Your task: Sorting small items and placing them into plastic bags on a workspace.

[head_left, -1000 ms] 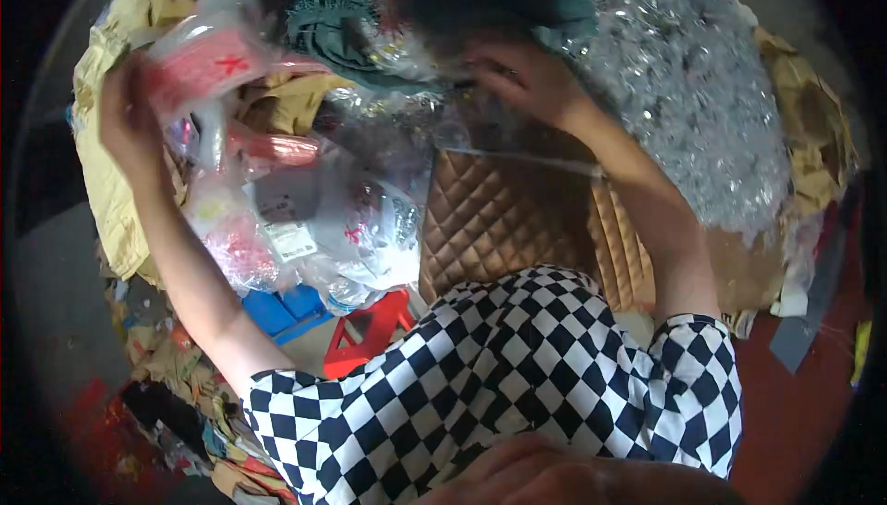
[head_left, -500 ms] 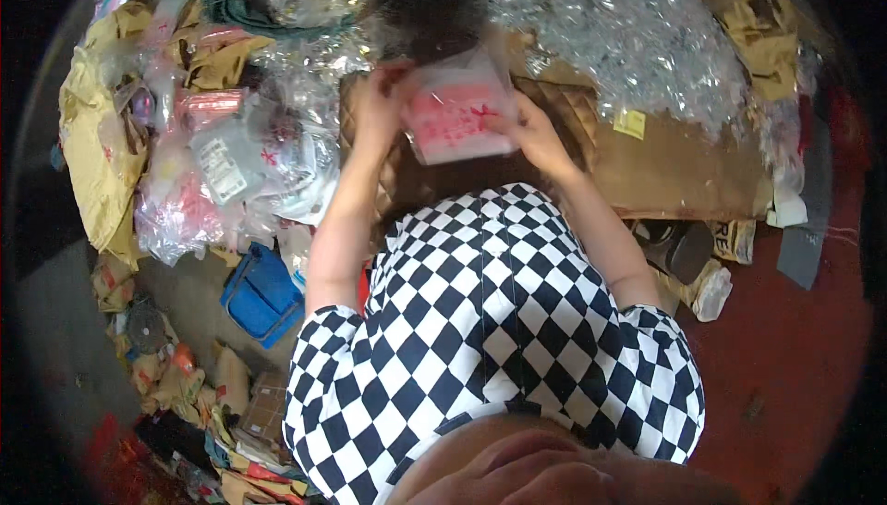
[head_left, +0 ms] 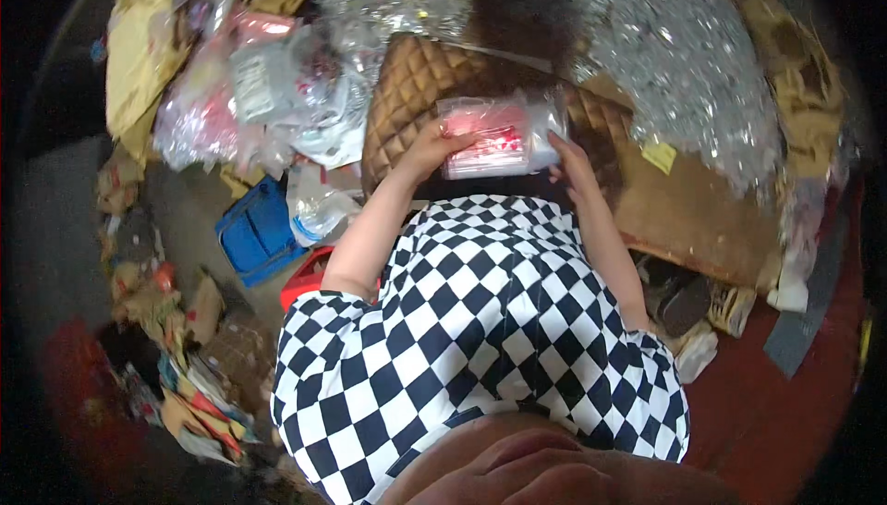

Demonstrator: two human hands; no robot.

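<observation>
Over a brown quilted pad (head_left: 411,89), I hold a clear plastic bag (head_left: 494,140) with pink and red showing on its face. It is slightly smeared by motion. My left hand (head_left: 436,149) grips its left side, thumb on top and the other fingers underneath. At the right edge, my right hand (head_left: 575,170) pinches the plastic, with part of its fingers hidden behind the bag. A dark round blurred shape (head_left: 525,13) lies just beyond the pad.
A big heap of small clear plastic packets (head_left: 688,61) fills the back right, beside brown cardboard (head_left: 693,219) with a yellow slip (head_left: 659,156). Plastic-wrapped packages (head_left: 263,80) pile up at left. On the floor stand a blue bin (head_left: 259,232) and a red object (head_left: 308,276).
The bag has moved right, nearer my body, and turned level. My left hand has shifted its grip, its thumb now on the bag's face. The whole view has swung slightly.
</observation>
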